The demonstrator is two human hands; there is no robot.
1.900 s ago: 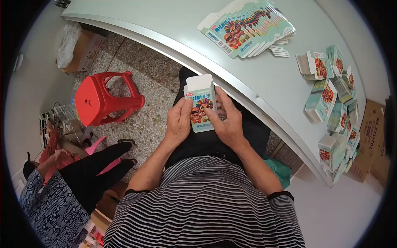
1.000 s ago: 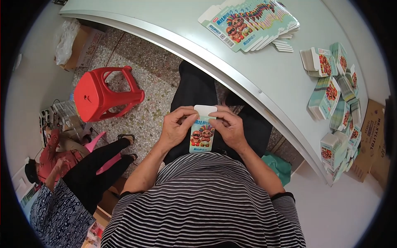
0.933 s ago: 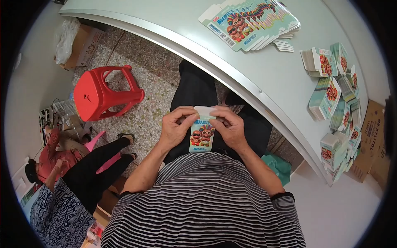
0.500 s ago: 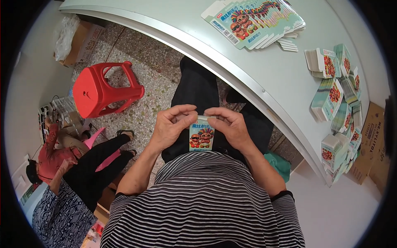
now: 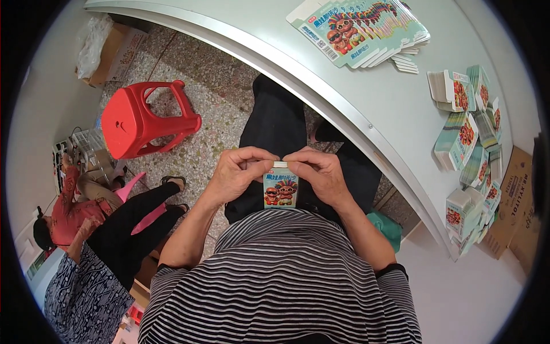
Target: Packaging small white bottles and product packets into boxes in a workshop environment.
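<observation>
Over my lap, a small flat carton [image 5: 281, 194] in pale green and blue hangs upright, printed with colourful cartoon figures. My left hand [image 5: 239, 175] pinches its upper left corner between thumb and fingers. At the upper right corner, my right hand [image 5: 318, 175] grips it the same way. Between the thumbs shows the carton's white top edge [image 5: 280, 164], seemingly a flap, with fingertips of both hands nearly meeting behind it. Whether anything is inside the carton cannot be seen.
A fanned stack of flat cartons [image 5: 358, 34] lies on the pale curved table [image 5: 275, 28]. Bundled cartons [image 5: 455, 140] crowd its right end, beside a brown cardboard box [image 5: 507, 200]. On the floor at left stands a red stool [image 5: 123, 123]; two people [image 5: 91, 241] are beyond it.
My fingertips have drawn closer together and lower at the carton's top, and its white edge shows more plainly between my thumbs. The carton stays over my lap. The view has shifted slightly.
</observation>
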